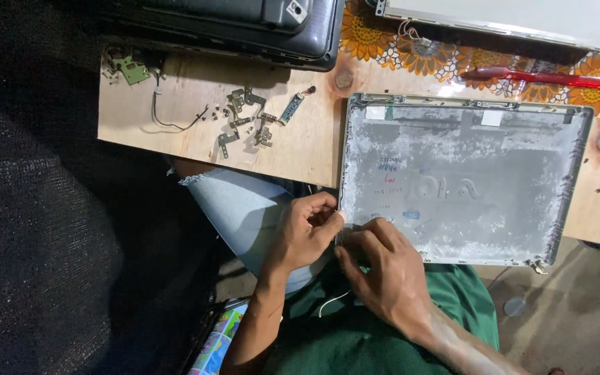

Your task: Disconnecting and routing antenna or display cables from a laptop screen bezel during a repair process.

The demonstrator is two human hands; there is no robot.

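1. At the far left of the wooden board [300, 149] lay a small green circuit piece [132, 69] and a thin loose wire [168, 121]. Just right of them sat a cluster of metal hinge brackets [244, 121], well apart from both hands.
2. The left hand [303, 232] was below the board's near edge. Its fingers were curled shut, with thumb and fingertips pinching the left rim of the grey lid cover [467, 180] near its lower-left corner.
3. The right hand [383, 274] was just beside the left, almost touching it. Its fingers were bent closed at that same corner, but whether they gripped anything was hidden.
4. The lid cover lay flat, inner face up. It rested partly on the board, with its near edge overhanging toward the person's lap.
5. Judged from this, the work in hand was fine picking at that corner's rim. Further handling there would call for a steady pinch and small, careful force so that the overhanging cover did not tip.
6. A red pen-like tool [543, 78] lay beyond the cover on the flowered cloth [418, 52], untouched.
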